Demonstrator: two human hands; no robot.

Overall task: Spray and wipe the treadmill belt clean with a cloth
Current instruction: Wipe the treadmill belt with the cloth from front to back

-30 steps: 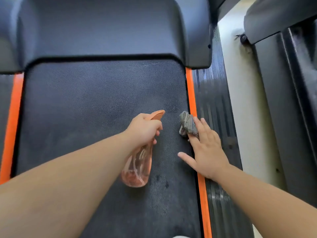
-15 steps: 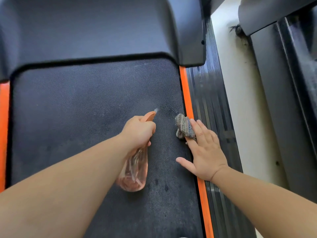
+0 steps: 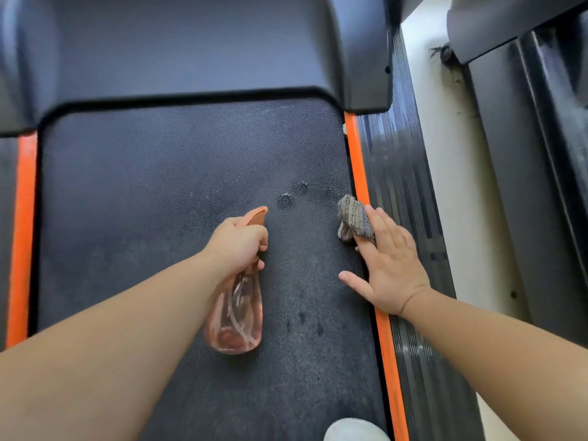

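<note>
While the belt [image 3: 159,202] lay flat across mid-view, dark fine-dimpled rubber with dusty grey patches, only two wet blotches [image 3: 285,200] showed just ahead of the nozzle, so I'd judge spraying barely begun. Left hand [image 3: 237,246] gripped the bottle [image 3: 235,316] at the neck: clear pinkish plastic, orange head, dip tube visible. Right hand [image 3: 391,265] lay flat, fingers straight, pressing the cloth [image 3: 353,219], a bunched striped grey weave, onto the belt beside the orange strip [image 3: 358,167]. Best bet: mist evenly across the width, keep clear of the smooth motor cover [image 3: 191,52], then unfold the cloth and wipe with a full palm. A ribbed rail [image 3: 404,186] ran outside the strip.
</note>
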